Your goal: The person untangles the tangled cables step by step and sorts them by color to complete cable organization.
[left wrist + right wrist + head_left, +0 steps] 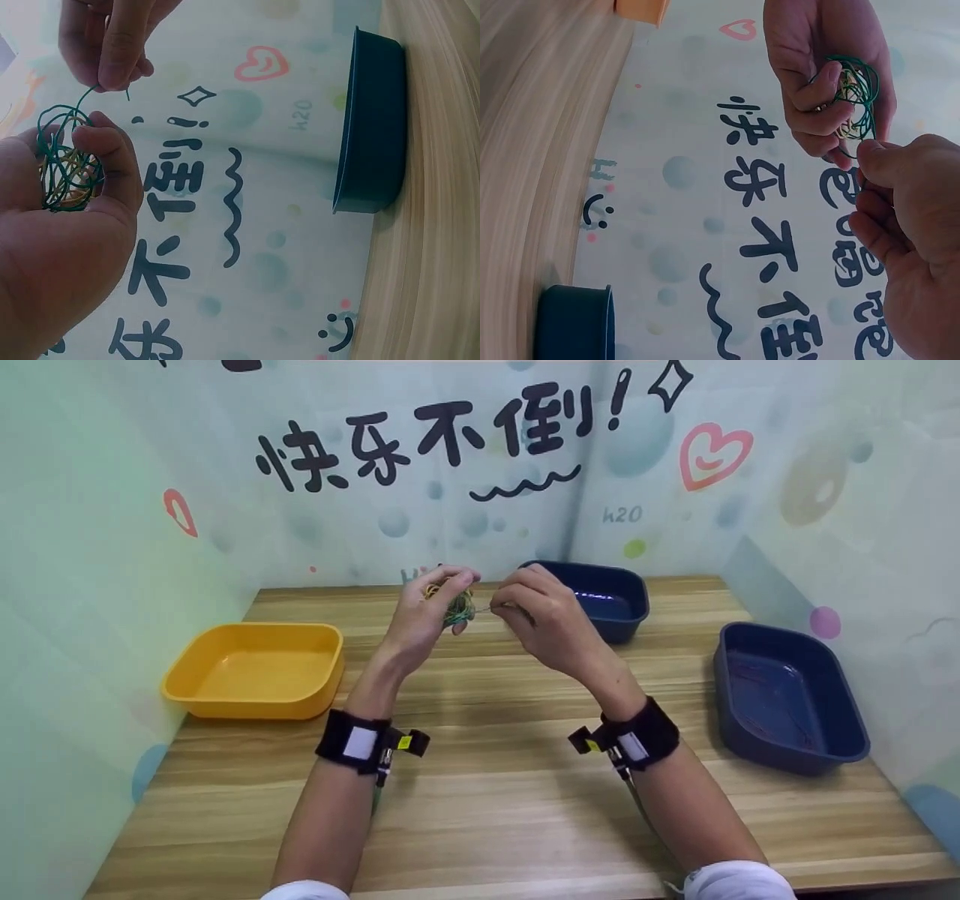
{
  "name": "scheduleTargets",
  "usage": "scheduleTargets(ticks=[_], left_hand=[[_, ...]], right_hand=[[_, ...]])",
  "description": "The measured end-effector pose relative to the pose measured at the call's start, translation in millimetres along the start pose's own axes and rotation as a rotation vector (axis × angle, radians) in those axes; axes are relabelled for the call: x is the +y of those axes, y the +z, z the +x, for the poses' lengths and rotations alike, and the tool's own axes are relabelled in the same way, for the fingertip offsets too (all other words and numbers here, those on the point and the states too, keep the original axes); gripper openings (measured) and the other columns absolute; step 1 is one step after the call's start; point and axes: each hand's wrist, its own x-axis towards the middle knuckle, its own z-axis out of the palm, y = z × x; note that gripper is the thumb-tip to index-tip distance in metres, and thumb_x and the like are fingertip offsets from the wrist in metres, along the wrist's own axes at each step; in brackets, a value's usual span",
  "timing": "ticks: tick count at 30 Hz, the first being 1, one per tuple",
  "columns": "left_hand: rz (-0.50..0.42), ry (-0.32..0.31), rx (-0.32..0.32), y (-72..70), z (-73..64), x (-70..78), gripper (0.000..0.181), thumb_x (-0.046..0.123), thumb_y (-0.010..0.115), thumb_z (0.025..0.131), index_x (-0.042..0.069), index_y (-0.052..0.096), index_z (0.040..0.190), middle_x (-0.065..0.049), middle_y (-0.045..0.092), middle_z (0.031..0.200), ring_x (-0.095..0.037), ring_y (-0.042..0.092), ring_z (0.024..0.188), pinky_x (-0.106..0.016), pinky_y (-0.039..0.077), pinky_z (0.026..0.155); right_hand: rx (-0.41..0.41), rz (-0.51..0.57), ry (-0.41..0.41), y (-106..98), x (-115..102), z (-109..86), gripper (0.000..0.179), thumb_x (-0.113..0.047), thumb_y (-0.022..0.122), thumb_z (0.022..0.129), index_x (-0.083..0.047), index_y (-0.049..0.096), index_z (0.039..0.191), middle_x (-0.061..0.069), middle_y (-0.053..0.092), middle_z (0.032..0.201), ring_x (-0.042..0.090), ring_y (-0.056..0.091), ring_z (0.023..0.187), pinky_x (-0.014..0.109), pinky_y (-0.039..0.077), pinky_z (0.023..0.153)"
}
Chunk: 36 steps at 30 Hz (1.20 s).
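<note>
- My left hand (420, 619) cups a loose tangle of thin green and yellow strands (459, 607), its fingers and thumb curled round it, not flattened tight.
- My right hand (553, 619) is closed to a fingertip pinch on one green strand (85, 97); in the left wrist view a short free end (128, 94) pokes out past the fingers.
- The relation I watch is this: the tangle lies straight to the left of my right fingertips, just beside but apart from them, and the strand bridges that gap, running roughly parallel to the table's far edge. The left hand has the bulk, so it is the nearer one; the tangle itself is roundish, with no long axis I can read.
- Both hands are raised above the table (480, 810), toward its far edge and near the middle.
- A yellow bin (255, 710) sits by the table's left edge, one dark blue bin (622, 631) by the far edge behind my right hand, and another dark blue bin (780, 759) by the right edge, holding what look like thin reddish strands (750, 671).
</note>
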Motion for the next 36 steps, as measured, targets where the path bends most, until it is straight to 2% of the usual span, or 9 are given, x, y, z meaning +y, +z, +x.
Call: scheduleTargets(ticks=[3,8,11,17,25,30,36], left_hand=[[0.041,0.004,-0.015,-3.7,-0.7,1.0,0.031,0.028,0.069,0.112,0.008,0.073,0.135,-0.003,0.067,0.106,-0.012,0.057,0.072,-0.024,0.05,0.062],[0.125,0.021,-0.008,-8.5,-1.0,1.7,0.035,0.027,0.077,0.107,0.01,0.07,0.137,-0.006,0.073,0.113,-0.015,0.074,0.091,-0.024,0.059,0.072],[0.142,0.028,0.007,-11.1,-1.1,1.6,0.035,0.025,0.078,0.106,0.011,0.069,0.136,-0.009,0.075,0.116,-0.019,0.077,0.1,-0.026,0.062,0.078],[0.166,0.05,0.021,-14.1,-2.7,4.3,0.031,0.03,0.08,0.105,0.016,0.069,0.131,-0.007,0.074,0.117,-0.023,0.076,0.105,-0.027,0.059,0.082],[0.182,0.098,0.039,-17.8,-2.4,6.5,0.025,0.025,0.079,0.106,0.015,0.072,0.127,-0.007,0.074,0.117,-0.024,0.08,0.099,-0.028,0.064,0.084],[0.202,0.126,-0.007,-19.6,-2.8,7.5,0.021,0.019,0.077,0.107,0.009,0.073,0.125,-0.007,0.075,0.111,-0.021,0.08,0.094,-0.027,0.067,0.084],[0.205,0.12,-0.083,-20.5,-3.8,8.2,0.015,0.012,0.077,0.106,0.01,0.073,0.121,-0.007,0.077,0.108,-0.02,0.08,0.095,-0.027,0.068,0.085]], right_hand=[[-0.01,0.023,0.034,-4,2,-0.3,0.006,0.0,0.076,0.106,-0.003,0.08,0.103,0.011,0.077,0.106,0.028,0.068,0.101,0.038,0.059,0.088],[0.008,0.042,0.074,-9,8,-2.0,0.005,0.002,0.078,0.103,-0.003,0.08,0.103,0.013,0.077,0.106,0.027,0.071,0.102,0.039,0.061,0.092],[0.019,0.075,0.096,-10,13,-3.3,0.006,0.002,0.079,0.102,-0.004,0.08,0.103,0.013,0.078,0.104,0.025,0.074,0.099,0.037,0.062,0.091],[0.028,0.127,0.17,-14,19,-5.3,0.004,-0.003,0.078,0.105,-0.003,0.079,0.101,0.012,0.08,0.099,0.021,0.074,0.091,0.027,0.059,0.085],[0.044,0.087,0.237,-25,24,-8.8,0.005,-0.002,0.077,0.105,-0.001,0.076,0.1,0.015,0.08,0.096,0.023,0.074,0.085,0.032,0.061,0.079],[0.053,0.069,0.281,-32,26,-9.7,0.005,-0.002,0.077,0.104,0.0,0.076,0.1,0.017,0.08,0.096,0.023,0.073,0.083,0.021,0.056,0.078],[0.044,0.06,0.378,-37,26,-10.3,0.008,-0.006,0.075,0.106,0.0,0.078,0.101,0.019,0.08,0.097,0.022,0.071,0.08,0.023,0.054,0.076]])
